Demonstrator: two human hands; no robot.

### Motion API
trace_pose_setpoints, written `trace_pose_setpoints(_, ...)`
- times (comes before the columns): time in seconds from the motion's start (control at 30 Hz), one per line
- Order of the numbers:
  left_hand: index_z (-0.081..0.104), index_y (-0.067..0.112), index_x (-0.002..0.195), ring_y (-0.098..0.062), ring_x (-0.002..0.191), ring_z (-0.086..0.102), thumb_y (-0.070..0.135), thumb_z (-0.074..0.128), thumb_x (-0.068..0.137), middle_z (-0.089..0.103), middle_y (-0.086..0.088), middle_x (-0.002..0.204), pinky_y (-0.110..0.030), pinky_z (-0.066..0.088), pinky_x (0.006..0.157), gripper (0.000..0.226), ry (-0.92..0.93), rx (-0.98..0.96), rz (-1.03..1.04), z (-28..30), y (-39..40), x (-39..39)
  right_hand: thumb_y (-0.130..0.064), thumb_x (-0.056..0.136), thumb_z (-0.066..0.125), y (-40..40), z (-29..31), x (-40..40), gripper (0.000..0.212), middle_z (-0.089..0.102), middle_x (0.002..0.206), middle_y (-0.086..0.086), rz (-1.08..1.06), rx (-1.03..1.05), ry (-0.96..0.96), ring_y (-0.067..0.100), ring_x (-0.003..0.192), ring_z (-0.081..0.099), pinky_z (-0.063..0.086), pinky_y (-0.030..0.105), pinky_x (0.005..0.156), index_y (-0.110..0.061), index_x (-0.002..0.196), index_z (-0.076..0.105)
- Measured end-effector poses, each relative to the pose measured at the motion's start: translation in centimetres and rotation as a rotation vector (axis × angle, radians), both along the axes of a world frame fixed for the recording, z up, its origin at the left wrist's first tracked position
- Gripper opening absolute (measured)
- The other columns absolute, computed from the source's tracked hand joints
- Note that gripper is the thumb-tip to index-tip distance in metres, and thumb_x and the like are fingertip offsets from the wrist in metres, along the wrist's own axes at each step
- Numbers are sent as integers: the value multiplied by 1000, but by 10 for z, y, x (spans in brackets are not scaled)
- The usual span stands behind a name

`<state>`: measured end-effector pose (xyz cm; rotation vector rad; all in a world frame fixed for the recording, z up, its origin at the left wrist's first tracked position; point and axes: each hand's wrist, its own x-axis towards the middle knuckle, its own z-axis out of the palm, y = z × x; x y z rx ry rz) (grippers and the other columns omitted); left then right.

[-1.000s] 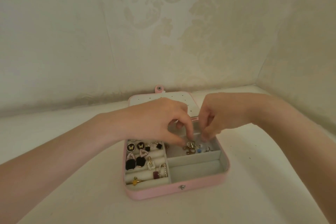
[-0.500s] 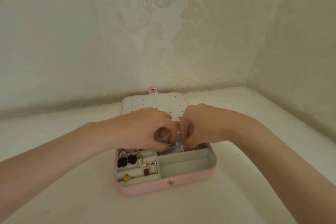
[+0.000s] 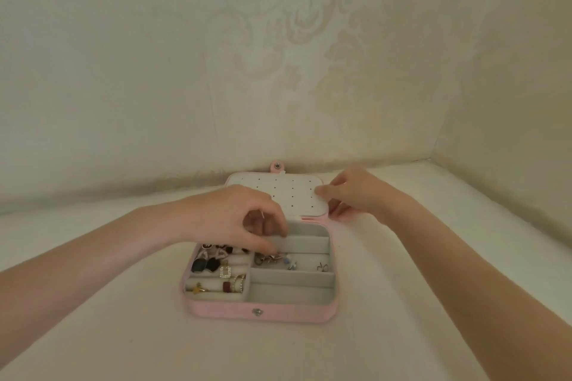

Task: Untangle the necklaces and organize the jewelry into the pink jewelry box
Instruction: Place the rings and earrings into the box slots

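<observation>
Beneath left hand point(image 3: 238, 219) fingertips, tangled necklaces point(image 3: 272, 258), untouched

Dim, warm, yellowish cast throughout; flat and diffuse, source not identifiable. No hard shadows, only soft shading under the forearms and inside the pink jewelry box point(image 3: 260, 312) compartments. No glare. Overall soft, slightly hazy; small jewelry pieces smeared, details unreadable. Wide-angle bend at edges: wall corners curve, forearms stretch toward the lower corners.

L grip point(image 3: 247, 219) fingers curled downward, R grip point(image 3: 349, 192) fingers pinched, both forearms outstretched
</observation>
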<state>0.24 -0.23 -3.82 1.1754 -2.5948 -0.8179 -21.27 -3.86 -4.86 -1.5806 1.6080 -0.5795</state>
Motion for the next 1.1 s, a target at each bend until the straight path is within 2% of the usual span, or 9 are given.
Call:
trace_pose_setpoints(0.1, 65, 39, 86, 0, 76, 59, 40, 70, 66, 63, 23, 84, -19, 48, 74, 21, 64, -3, 70, 4, 0, 6, -10, 87, 62, 3, 14, -13, 15, 61, 69, 9, 32, -66, 94, 17, 58, 58, 52, 22, 62, 4, 91, 65)
trace_pose_setpoints(0.27, 63, 37, 83, 2, 78, 55, 23, 73, 79, 62, 14, 81, -18, 44, 72, 18, -8, -99, 93, 5, 5, 4, -12, 75, 75, 23, 23, -17, 14, 66, 75, -2, 412, 52, 405, 12, 64, 62, 52, 15, 67, -13, 89, 73)
trace_pose_setpoints(0.47, 62, 39, 83, 1, 72, 49, 30, 68, 82, 52, 13, 81, -16, 39, 69, 11, -113, -210, 156, 3, 11, 6, -10, 71, 77, 35, 0, -15, 13, 60, 65, -4, 365, -73, 295, 10, 56, 53, 45, 15, 55, -19, 78, 72)
trace_pose_setpoints(0.57, 66, 35, 90, -5, 83, 51, 33, 65, 83, 50, 11, 86, -23, 40, 77, 7, -194, -195, 172, 3, 16, 10, -7, 71, 76, 38, -3, -20, 15, 61, 61, -3, 319, -90, 274, 8, 52, 54, 45, 15, 54, -19, 69, 68)
trace_pose_setpoints(0.67, 64, 38, 90, -11, 94, 53, 53, 56, 74, 55, 5, 98, -25, 41, 85, 24, -178, -154, 213, 5, 22, 14, -4, 74, 73, 41, 6, -28, 6, 64, 68, 1, 259, -103, 209, 11, 59, 59, 49, 18, 61, -9, 75, 69)
trace_pose_setpoints(0.77, 62, 36, 94, -12, 98, 55, 30, 56, 89, 57, -2, 108, -24, 40, 87, 10, -125, -126, 253, 7, 27, 17, 0, 82, 66, 51, 21, -32, 5, 64, 73, 5, 203, -72, -99, 9, 61, 59, 50, 15, 60, 1, 86, 67)
trace_pose_setpoints(0.83, 62, 32, 104, -11, 101, 56, 19, 54, 92, 56, -3, 114, -15, 40, 83, 20, -107, -104, 269, 5, 28, 19, -1, 84, 63, 57, 27, -27, 2, 65, 73, 5, 219, -60, -185, 8, 60, 59, 51, 16, 60, -2, 85, 65)
trace_pose_setpoints(0.93, 55, 36, 116, -8, 104, 55, 18, 51, 94, 53, 3, 118, -2, 36, 71, 30, -34, -50, 324, 6, 32, 18, -1, 85, 62, 65, 27, -5, 5, 69, 76, 6, 307, -63, -227, 12, 64, 60, 50, 19, 62, -6, 83, 62)
trace_pose_setpoints(1.1, 51, 45, 111, -8, 106, 53, 13, 48, 94, 52, 4, 119, -12, 42, 76, 36, 71, 41, 345, 8, 36, 12, -3, 86, 60, 73, 24, 32, 7, 72, 87, 9, 493, -38, -164, 10, 59, 59, 46, 18, 57, -9, 87, 58)
